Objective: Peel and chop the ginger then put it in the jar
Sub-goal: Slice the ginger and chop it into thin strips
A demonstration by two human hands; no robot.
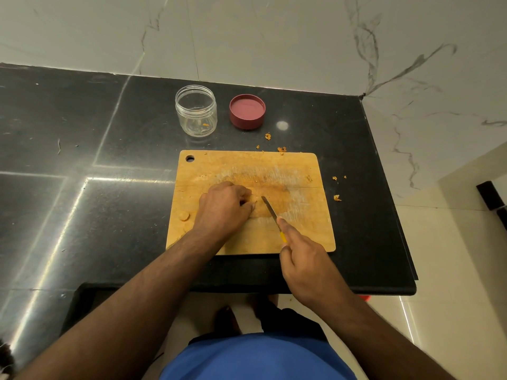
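Two hands are at work on your wooden cutting board (247, 171), which lies flat on the black counter (82, 133).

Starting at the left of the board, a round slice of ginger (184, 216) lies near the left edge, just beside your left wrist. Your left hand (223, 205) rests knuckles-up on the middle of the board, its fingers curled down and pinching a small piece of ginger (253, 200) against the wood; only a sliver of that piece shows past your fingertips.

Just to the right of that piece is the knife (270, 211), its blade slanting up and left with the tip close to the ginger, though you cannot tell whether the tip touches it. Your right hand (300, 260) grips the yellow handle, fingers wrapped round it and the forefinger stretched out along the back of the blade.

Behind the board, the clear jar (196, 114) stands upright and open toward the left, with a speck of orange at its bottom. Its dark red lid (247, 111) lies just to the right of it, inner side up, apart from the jar.

Farther right, scraps of peel (337, 198) are scattered on the counter beyond the board's back and right edges.
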